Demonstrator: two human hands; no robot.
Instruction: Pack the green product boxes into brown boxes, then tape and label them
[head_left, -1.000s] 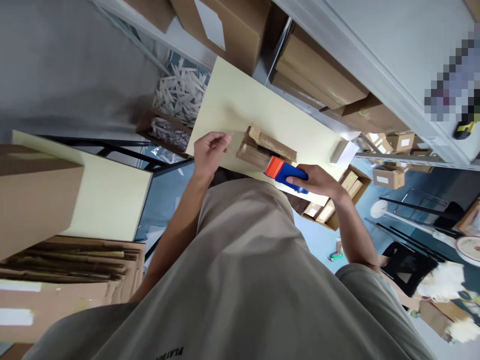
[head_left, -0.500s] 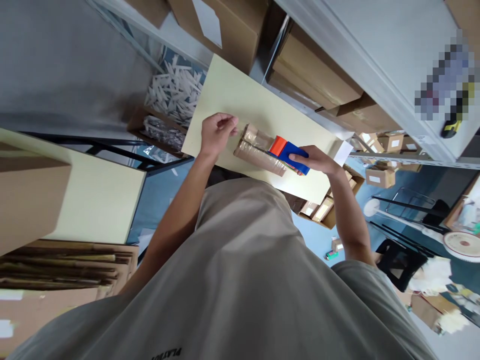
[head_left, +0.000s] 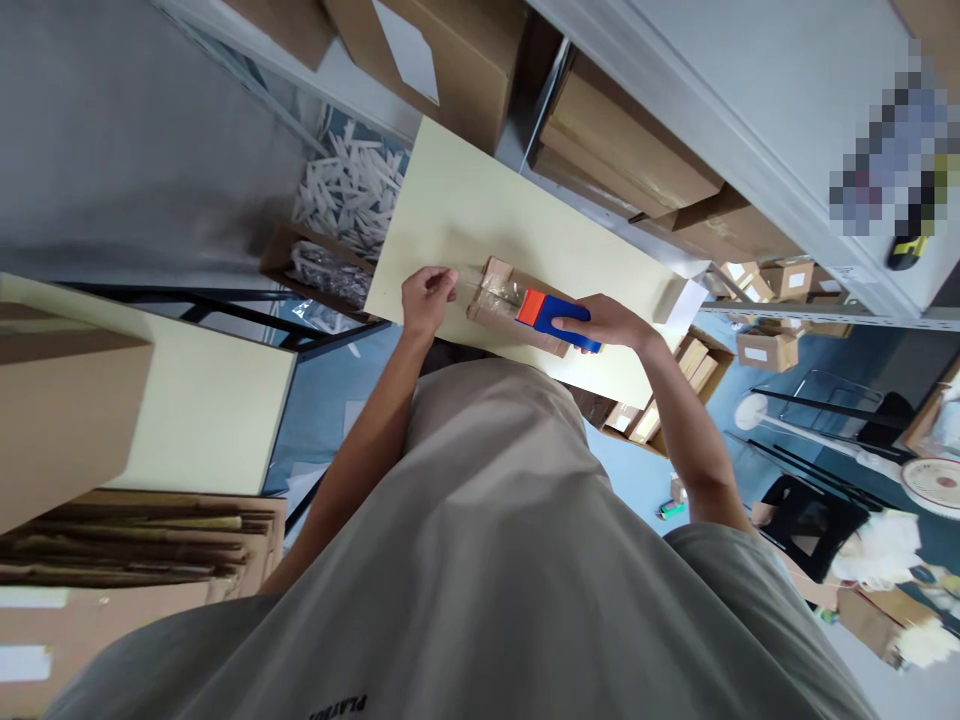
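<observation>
Head view: brown cardboard box lies on the counter in front of you, between your hands, set at a slant, its upper face shiny in places. Your right hand has its fingers wrapped round the blue body of the tape dispenser, orange head over the box top; whether it touches cardboard, can't tell. Your left hand is off the box's left end, thumb and fingers pinched together, apparently on a strip of clear tape running towards the box; strip faint, so hold on it not certain. Risks, as judged: neither hand seems to brace the box, so a hard pull on the strip could skid or turn it. Uneven tension between your hands could wrinkle the tape or land it crooked. A loose pinch could let the end curl and stick to itself.
</observation>
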